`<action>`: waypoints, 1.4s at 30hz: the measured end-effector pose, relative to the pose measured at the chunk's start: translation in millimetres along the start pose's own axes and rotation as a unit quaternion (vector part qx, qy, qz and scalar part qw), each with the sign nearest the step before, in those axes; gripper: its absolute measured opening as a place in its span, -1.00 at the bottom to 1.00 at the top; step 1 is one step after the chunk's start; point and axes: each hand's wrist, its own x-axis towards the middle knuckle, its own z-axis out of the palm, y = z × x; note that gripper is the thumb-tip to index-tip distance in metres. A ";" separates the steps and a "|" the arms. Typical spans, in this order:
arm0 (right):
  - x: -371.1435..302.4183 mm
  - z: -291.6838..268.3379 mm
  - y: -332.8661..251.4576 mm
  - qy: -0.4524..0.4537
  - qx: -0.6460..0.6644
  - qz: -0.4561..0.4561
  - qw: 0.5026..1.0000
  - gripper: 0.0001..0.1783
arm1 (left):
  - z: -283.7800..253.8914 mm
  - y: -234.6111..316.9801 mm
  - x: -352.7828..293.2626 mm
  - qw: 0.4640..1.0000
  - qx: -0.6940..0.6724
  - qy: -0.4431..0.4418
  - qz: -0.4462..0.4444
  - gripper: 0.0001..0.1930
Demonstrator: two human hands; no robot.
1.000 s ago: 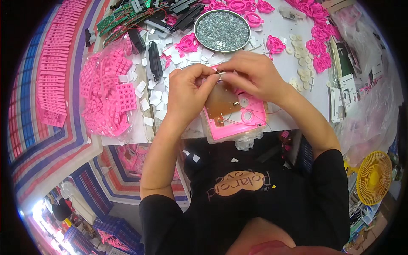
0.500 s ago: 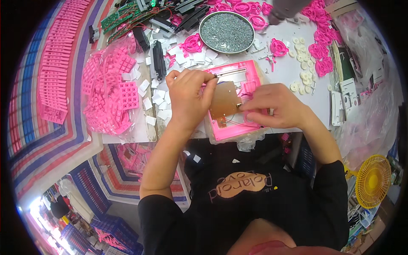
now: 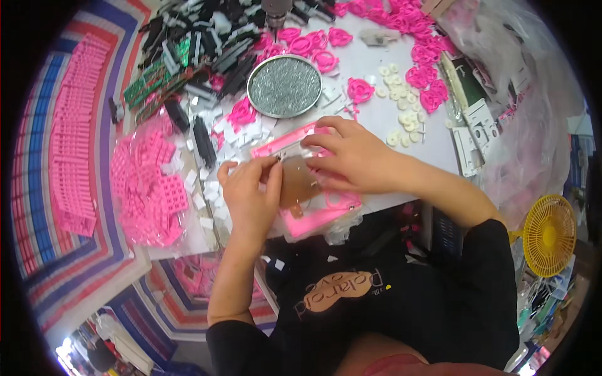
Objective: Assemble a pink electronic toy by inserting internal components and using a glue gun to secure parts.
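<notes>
Here, flat brown board [image 3: 296,180] in rectangular pink plastic casing [image 3: 308,224]

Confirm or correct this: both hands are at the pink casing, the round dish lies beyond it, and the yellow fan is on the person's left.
Not quite: the head view shows the yellow fan on the person's right, not the left. The left hand and right hand are indeed at the pink casing, with the round dish beyond it.

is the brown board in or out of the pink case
In: the flat brown board lies within the rectangular pink plastic case, whose rim shows above and below it. Whether it is fastened, I cannot tell.
</notes>
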 end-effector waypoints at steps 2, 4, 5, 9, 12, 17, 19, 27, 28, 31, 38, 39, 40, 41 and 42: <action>7.7 -4.6 46.2 -0.003 0.119 0.137 0.983 -0.70 | -2.1 0.2 -1.2 0.999 0.022 0.002 0.029 -0.96; 14.7 -18.7 105.4 0.077 0.039 0.204 0.975 -0.62 | -2.8 3.7 -4.2 0.999 0.027 -0.009 0.031 -0.94; 20.3 -29.1 140.3 0.157 -0.101 0.191 0.964 -0.48 | -4.0 4.7 -5.5 0.999 0.032 -0.014 0.029 -0.93; 12.8 -45.7 229.7 0.055 -0.252 0.237 0.937 -0.26 | -1.9 0.3 -6.3 0.999 0.018 -0.016 0.038 -0.92; 9.6 -55.3 243.9 -0.012 -0.283 0.207 0.936 -0.33 | -3.7 -3.1 -8.6 0.999 0.013 -0.006 0.040 -0.90; 6.3 -86.2 125.1 0.111 -0.150 0.240 0.953 -0.58 | -0.8 -5.2 -8.9 0.998 0.009 0.019 0.051 -0.94; 8.2 -74.5 74.0 0.191 0.021 0.194 0.962 -0.73 | -1.2 -9.2 -13.0 0.998 0.014 0.026 0.049 -0.94; 24.6 -1.4 -8.6 0.018 0.018 0.255 0.967 -0.65 | 3.1 -25.4 -7.5 0.996 0.017 0.028 0.082 -0.89; 28.8 -8.3 -14.7 -0.021 0.007 0.262 0.965 -0.63 | 0.9 -26.9 -7.7 0.996 0.012 0.024 0.083 -0.90; 33.8 -10.9 -20.4 0.040 0.007 0.108 0.993 -0.56 | -3.6 -27.8 -2.5 0.995 0.001 0.012 0.094 -0.91; 20.3 -12.0 -24.5 0.059 0.030 -0.036 0.997 -0.45 | -0.5 -22.7 0.8 0.998 0.025 0.006 0.064 -0.93; 15.5 -15.6 -23.7 0.056 0.049 -0.045 0.996 -0.43 | -0.8 -23.4 -0.5 0.998 0.029 0.007 0.051 -0.93; 11.1 -21.9 -27.7 0.051 0.029 -0.007 0.998 -0.36 | -1.2 -21.6 0.0 0.998 0.020 -0.004 0.065 -0.94; 9.1 -19.0 -25.3 0.048 0.050 0.007 0.998 -0.34 | -3.4 -18.7 1.7 0.997 0.011 -0.015 0.079 -0.95; 7.2 -12.2 -20.5 0.045 0.071 0.021 0.996 -0.31 | -5.6 -16.0 3.5 0.995 0.003 -0.026 0.093 -0.95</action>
